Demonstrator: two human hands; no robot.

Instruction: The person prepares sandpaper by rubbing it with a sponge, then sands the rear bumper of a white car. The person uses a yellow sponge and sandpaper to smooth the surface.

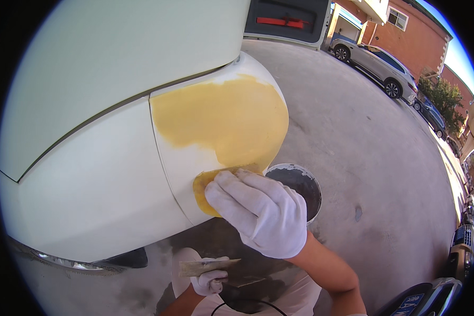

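Note:
My right hand (262, 217), in a white glove, grips a yellow flexible spreader (199, 193). Its upper edge lies along the lower border of a patch of yellow body filler (225, 114). The filler coats the rounded corner of the white bumper (98, 170) of a vehicle. Fingers hide part of the spreader, so I cannot tell how firmly it presses on the panel. Lower down, close to my legs, my left hand (210, 282), also gloved, holds a flat scraper or palette (197, 268) with a stained face.
Beside the bumper corner stands a bucket (296, 185) with a dark inside. A vehicle door (320, 23) holding a red item (280, 22) hangs open at the top. Parked cars, including a silver SUV (373, 65), line the concrete yard (363, 158). A dark cable crosses my lap.

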